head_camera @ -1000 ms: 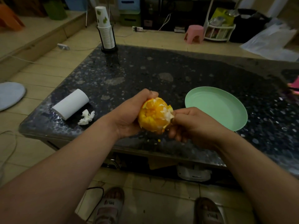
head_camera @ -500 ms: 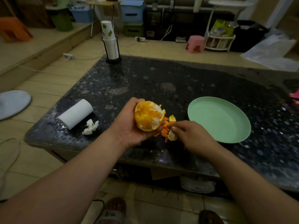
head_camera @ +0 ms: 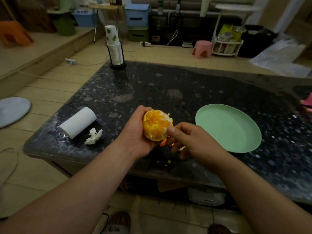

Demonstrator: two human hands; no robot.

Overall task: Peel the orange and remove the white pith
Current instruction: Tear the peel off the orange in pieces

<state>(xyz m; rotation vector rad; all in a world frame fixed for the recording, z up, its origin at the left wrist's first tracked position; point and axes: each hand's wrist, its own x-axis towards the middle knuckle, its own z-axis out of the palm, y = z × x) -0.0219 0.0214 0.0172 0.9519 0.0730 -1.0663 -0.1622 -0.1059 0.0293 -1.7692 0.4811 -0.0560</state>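
We hold the orange in our left hand, over the near side of the table. Our right hand is just to its right, thumb touching it. Bits of peel lie on the table under the orange. The plate sits to the right of our hands. On the left lies a paper roll, with a crumpled tissue just beside it, a little nearer to us. A stack of cups stands at the far left corner.
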